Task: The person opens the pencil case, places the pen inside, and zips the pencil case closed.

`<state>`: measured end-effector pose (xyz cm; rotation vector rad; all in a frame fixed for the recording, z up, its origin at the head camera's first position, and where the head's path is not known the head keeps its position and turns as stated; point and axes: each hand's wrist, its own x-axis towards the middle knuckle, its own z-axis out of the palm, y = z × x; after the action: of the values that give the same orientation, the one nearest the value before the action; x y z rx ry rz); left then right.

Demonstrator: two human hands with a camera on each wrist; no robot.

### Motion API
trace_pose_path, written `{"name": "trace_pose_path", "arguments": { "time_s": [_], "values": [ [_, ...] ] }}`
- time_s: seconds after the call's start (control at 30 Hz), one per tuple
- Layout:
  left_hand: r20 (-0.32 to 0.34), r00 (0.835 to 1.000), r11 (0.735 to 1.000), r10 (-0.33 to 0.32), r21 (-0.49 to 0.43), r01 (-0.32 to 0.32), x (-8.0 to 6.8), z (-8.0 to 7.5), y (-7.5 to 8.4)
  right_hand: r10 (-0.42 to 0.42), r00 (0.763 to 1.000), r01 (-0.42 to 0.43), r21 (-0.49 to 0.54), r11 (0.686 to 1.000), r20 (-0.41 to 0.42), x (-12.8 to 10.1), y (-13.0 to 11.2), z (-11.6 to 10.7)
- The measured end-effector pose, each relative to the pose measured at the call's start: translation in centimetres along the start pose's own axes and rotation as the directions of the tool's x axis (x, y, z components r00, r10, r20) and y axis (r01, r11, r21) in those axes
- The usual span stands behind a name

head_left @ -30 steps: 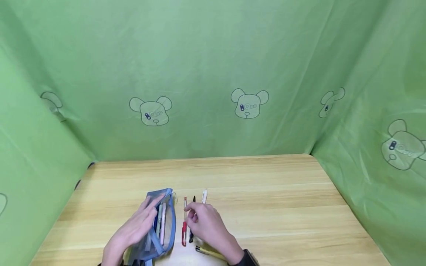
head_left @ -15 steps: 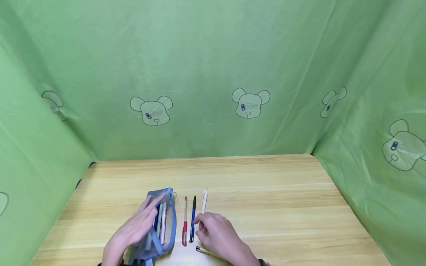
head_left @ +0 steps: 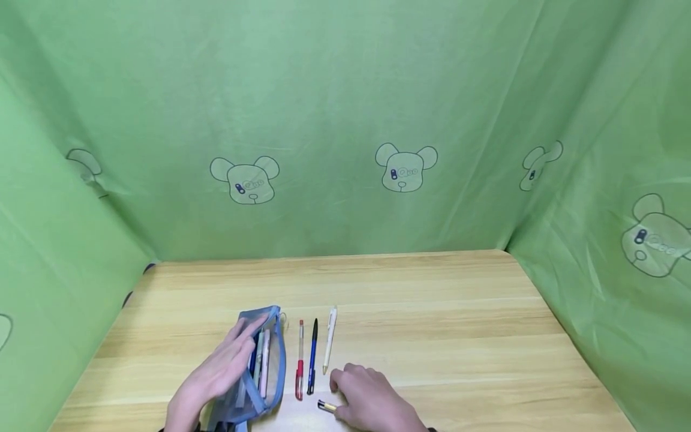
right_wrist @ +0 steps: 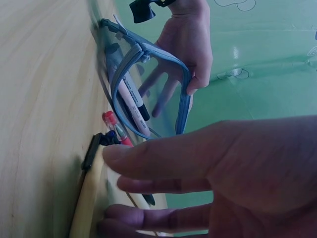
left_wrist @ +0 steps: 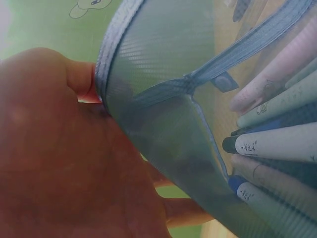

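1. Head view: a person's left hand [head_left: 218, 375] rests on an open blue mesh pencil pouch [head_left: 263, 366] lying on a wooden desk [head_left: 432, 324], thumb and fingers gripping its upper flap and holding the mouth apart.
2. Inside the pouch, several pens [head_left: 260, 363] lie side by side, pointing away from the person; the left wrist view shows their white, pink and blue barrels [left_wrist: 277, 144] through the mesh, with the thumb hooked on the pouch's bound edge.
3. Just right of the pouch, three pens lie in a neat row on the bare wood, roughly parallel: a red pen [head_left: 299, 360], a dark blue pen [head_left: 312, 357] and a white pen [head_left: 329, 339], close together but apart from one another.
4. Nearer the person, the right hand [head_left: 369, 402] is lowered over a yellow pen with a black end [head_left: 326, 407] that lies crosswise below the row; the fingers are curled over its barrel, only its dark end showing past them.
5. Right wrist view: the thumb and fingers [right_wrist: 163, 163] close round the yellow barrel [right_wrist: 91, 198] against the desk, with the red pen's cap [right_wrist: 110, 119] and the pouch [right_wrist: 143, 89] beyond.
6. Green cloth printed with bear heads [head_left: 405, 168] walls the desk on three sides.
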<state>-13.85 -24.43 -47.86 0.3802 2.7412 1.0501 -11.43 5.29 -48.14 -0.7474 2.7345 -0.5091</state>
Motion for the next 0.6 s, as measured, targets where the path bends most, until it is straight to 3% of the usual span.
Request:
{"name": "trace_pose_path", "arguments": {
  "time_s": [0.6],
  "values": [
    [0.009,1.0,1.0,-0.004,-0.001,0.004,-0.14,-0.13,0.08,-0.023,1.0,0.026,-0.203,0.979,0.017,-0.61,0.1,1.01]
  ]
}}
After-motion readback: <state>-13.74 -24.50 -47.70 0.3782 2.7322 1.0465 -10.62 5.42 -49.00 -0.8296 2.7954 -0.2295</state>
